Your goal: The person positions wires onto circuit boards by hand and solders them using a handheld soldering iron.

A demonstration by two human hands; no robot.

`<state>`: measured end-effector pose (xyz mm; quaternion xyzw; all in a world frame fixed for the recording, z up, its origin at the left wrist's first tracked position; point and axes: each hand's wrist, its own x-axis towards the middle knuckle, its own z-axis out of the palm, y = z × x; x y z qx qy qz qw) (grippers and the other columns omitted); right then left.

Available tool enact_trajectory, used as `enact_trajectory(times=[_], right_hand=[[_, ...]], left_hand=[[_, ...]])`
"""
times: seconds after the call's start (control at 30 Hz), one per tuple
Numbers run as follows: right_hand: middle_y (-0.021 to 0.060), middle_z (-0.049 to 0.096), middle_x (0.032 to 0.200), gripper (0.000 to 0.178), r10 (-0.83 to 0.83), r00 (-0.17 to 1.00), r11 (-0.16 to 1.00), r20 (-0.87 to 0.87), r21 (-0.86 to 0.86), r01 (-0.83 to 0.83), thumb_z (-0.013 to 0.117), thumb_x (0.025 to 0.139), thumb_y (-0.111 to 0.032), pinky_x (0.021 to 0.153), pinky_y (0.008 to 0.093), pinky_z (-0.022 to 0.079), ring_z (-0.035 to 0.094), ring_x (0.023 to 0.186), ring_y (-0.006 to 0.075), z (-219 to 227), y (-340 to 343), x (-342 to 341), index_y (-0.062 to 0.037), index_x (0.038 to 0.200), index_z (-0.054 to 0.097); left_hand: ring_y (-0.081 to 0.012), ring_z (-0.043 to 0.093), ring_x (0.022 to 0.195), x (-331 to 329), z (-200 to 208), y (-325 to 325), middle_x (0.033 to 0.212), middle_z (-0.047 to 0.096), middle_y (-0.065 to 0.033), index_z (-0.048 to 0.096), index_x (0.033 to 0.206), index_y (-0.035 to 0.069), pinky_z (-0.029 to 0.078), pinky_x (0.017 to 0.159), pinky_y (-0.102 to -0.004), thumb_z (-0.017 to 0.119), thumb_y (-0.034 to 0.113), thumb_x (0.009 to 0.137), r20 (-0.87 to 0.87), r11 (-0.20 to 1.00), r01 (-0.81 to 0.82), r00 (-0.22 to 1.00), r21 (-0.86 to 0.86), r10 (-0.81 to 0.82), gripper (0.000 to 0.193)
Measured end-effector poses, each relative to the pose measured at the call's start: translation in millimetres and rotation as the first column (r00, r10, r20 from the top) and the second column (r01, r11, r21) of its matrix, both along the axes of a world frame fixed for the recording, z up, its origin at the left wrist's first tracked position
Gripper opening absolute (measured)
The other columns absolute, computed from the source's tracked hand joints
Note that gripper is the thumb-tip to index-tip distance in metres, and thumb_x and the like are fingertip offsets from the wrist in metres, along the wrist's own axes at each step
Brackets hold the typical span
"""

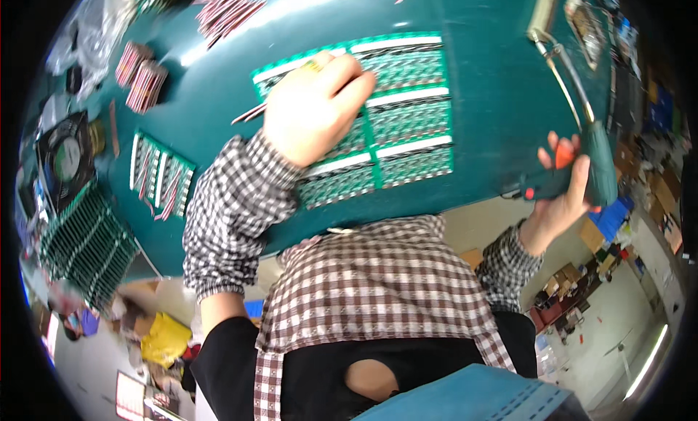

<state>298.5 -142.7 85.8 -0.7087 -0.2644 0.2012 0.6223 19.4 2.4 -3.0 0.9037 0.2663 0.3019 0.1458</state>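
My left hand [311, 110] is over a panel of green circuit boards [411, 119] with white strips, its fingers curled. Thin red-and-white wires [251, 113] stick out from its left side, apparently held in the palm. Its fingertips are partly hidden, and glare washes out the back of the hand. At the table's right edge, my right hand [563, 192] is closed around the dark green handle of a soldering gun [599, 166]. An orange-red trigger shows between the fingers. The gun's metal tubes point away toward the far right.
Wire bundles [145, 79] and a loose wire pile [225, 15] lie at the far left. Left of the panel rests a smaller board with wires [161, 174]. A fan [69, 159] and a rack of green boards [87, 239] stand at the left edge. A beige bar [543, 12] lies far right.
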Motion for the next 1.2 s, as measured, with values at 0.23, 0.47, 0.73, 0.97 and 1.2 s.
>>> enact_trajectory(times=[0.23,0.47,0.73,0.97,1.2], right_hand=[[0.0182,0.065,0.094,0.044,0.249,0.942,0.947,-0.225,-0.146,-0.285,0.063,0.091,-0.021,0.067,0.0390,0.062,0.069,0.083,0.0306,-4,-30,-55,0.0123,0.118,0.054],[0.0188,0.064,0.093,0.044,0.364,0.911,0.884,-0.192,-0.238,-0.403,0.065,0.088,-0.018,0.069,0.0397,0.061,0.068,0.083,0.0296,-6,-31,-70,0.0132,0.117,0.055],[0.0190,0.064,0.092,0.044,0.449,0.888,0.841,-0.101,-0.288,-0.458,0.064,0.088,-0.016,0.069,0.0402,0.061,0.067,0.082,0.0288,-6,-26,-75,0.0145,0.118,0.054],[0.0183,0.065,0.090,0.042,0.488,0.871,0.819,-0.052,-0.319,-0.477,0.065,0.088,-0.014,0.070,0.0398,0.060,0.067,0.080,0.0283,-7,-30,-73,0.0143,0.117,0.054],[0.0182,0.065,0.087,0.041,0.483,0.875,0.821,-0.018,-0.338,-0.460,0.064,0.087,-0.013,0.070,0.0398,0.059,0.067,0.077,0.0284,-9,-31,-74,0.0142,0.117,0.055]], left_hand=[[-0.0197,0.060,0.076,-1,-4,-3,0.088,0.059,-0.0016,0.068,0.098,0.007,0.050,0.059,-0.0306,0.070,0.002,0.066,-0.042,0.998,-0.008,0.999,-0.056,0.005,0.033],[-0.0190,0.059,0.076,-5,-8,-7,0.087,0.058,-0.0019,0.068,0.097,0.007,0.050,0.058,-0.0301,0.069,0.001,0.064,-0.035,0.997,-0.011,0.999,-0.074,0.008,0.033],[-0.0188,0.059,0.076,-3,-3,-6,0.087,0.057,-0.0020,0.068,0.095,0.007,0.050,0.061,-0.0299,0.068,0.000,0.063,-0.055,0.996,-0.026,0.998,-0.090,0.022,0.033],[-0.0185,0.058,0.075,-2,-2,-6,0.087,0.056,-0.0015,0.068,0.094,0.008,0.050,0.061,-0.0300,0.068,0.002,0.064,-0.057,0.998,-0.029,0.998,-0.048,0.026,0.031],[-0.0183,0.058,0.075,-2,-2,-7,0.086,0.057,-0.0014,0.068,0.094,0.008,0.050,0.061,-0.0299,0.068,0.002,0.063,-0.061,0.998,-0.033,0.998,-0.050,0.030,0.031]])
